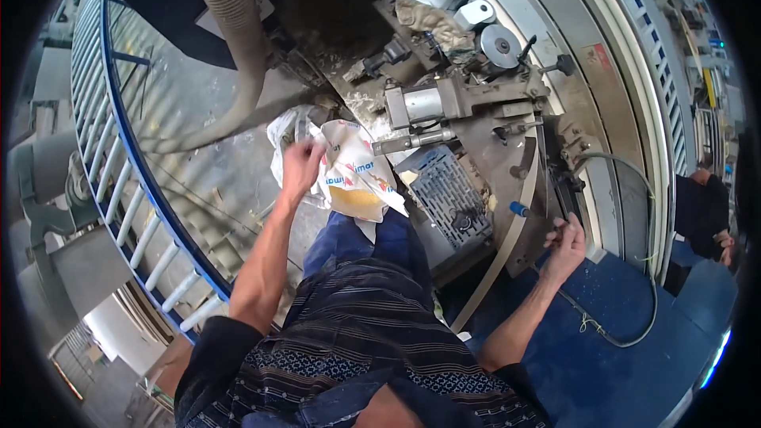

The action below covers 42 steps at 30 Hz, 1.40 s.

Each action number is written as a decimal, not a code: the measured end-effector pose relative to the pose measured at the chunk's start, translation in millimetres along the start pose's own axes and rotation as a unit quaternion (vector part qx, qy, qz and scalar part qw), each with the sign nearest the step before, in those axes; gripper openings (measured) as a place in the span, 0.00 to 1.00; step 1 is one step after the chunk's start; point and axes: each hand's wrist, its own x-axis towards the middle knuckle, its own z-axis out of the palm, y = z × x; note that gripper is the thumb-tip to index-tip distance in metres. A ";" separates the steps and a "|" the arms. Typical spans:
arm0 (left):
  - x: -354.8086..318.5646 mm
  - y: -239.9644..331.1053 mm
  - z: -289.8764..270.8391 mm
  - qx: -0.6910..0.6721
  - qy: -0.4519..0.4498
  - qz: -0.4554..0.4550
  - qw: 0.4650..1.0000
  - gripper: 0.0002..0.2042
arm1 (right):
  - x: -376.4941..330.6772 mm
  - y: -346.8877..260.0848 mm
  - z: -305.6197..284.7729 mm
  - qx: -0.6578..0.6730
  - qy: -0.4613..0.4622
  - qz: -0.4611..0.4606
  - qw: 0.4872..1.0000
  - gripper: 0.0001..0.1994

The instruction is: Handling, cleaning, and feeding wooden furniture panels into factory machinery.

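Observation:
My left hand [304, 165] is closed, its fingers curled at the upper left side of a white printed plastic bag [349, 154]. What lies in those fingers, if anything, is hidden. Yellowish contents [353, 200] show at the bag's near side, just in front of my legs. On the right, my right hand [566, 242] has its fingers bent together beside the dark lower end of the machine's guide [567, 194]; I cannot make out anything in them. A long beige strip [507, 242] curves down to the left of that hand, with a small blue cylindrical part [518, 208] touching it.
A metal cylinder assembly [420, 103] and a slotted grey plate [452, 194] stand between the bag and the guide. A ribbed hose [238, 40] hangs at upper left. A blue-railed roller conveyor [131, 190] runs along the left. Another person [701, 214] is at far right.

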 end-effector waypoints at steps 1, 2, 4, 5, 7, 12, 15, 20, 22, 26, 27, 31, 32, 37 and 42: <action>24.3 48.3 -1.2 -0.080 0.033 0.095 0.992 0.13 | -7.9 -2.6 2.0 0.008 -0.005 0.009 1.000 0.17; 56.1 72.9 -1.9 -0.078 0.029 0.148 0.985 0.13 | -14.4 -7.6 6.9 0.006 -0.007 0.013 1.000 0.17; 92.9 149.5 1.1 -0.088 0.022 0.217 0.972 0.10 | -31.2 -9.2 5.4 0.000 -0.003 0.021 1.000 0.17; 111.5 177.1 8.9 -0.088 0.031 0.254 0.963 0.10 | -36.2 -8.9 4.5 -0.006 -0.005 0.027 1.000 0.16; 152.6 202.7 33.6 0.000 0.060 0.376 0.925 0.10 | -49.2 -3.6 3.1 0.010 -0.004 0.037 0.999 0.15; 185.1 252.2 95.5 0.217 -0.125 0.374 0.893 0.20 | -77.6 0.3 -6.1 0.013 0.022 0.072 0.997 0.14; 182.3 260.5 104.2 0.261 -0.092 0.398 0.875 0.19 | -84.5 -4.5 -9.0 0.004 0.030 0.064 0.998 0.14; 178.8 269.4 116.0 0.321 -0.094 0.374 0.865 0.19 | -97.2 0.3 -15.0 -0.008 0.034 0.076 0.996 0.15; 177.4 267.0 120.7 0.301 -0.071 0.396 0.865 0.18 | -96.6 -0.9 -14.1 -0.012 0.038 0.079 0.996 0.15; 183.9 260.0 127.6 0.263 -0.053 0.441 0.857 0.15 | -88.1 0.4 -9.9 -0.014 0.013 0.077 0.997 0.15; 187.2 258.5 127.6 0.266 -0.060 0.446 0.853 0.14 | -85.9 -1.7 -6.6 -0.017 0.010 0.077 0.997 0.15; 194.5 261.4 134.8 0.269 -0.080 0.437 0.855 0.12 | -82.1 0.8 -2.9 -0.020 -0.019 0.069 0.997 0.15; 196.3 261.6 134.3 0.253 -0.080 0.436 0.860 0.12 | -81.0 1.6 0.0 -0.018 -0.027 0.066 0.997 0.15; 202.2 244.9 124.9 0.122 -0.105 0.448 0.880 0.14 | -72.7 4.4 8.1 0.009 -0.057 0.075 0.996 0.15; 175.1 261.6 81.1 -0.043 -0.085 0.265 0.960 0.14 | -58.4 6.0 6.0 0.049 -0.062 0.094 0.992 0.15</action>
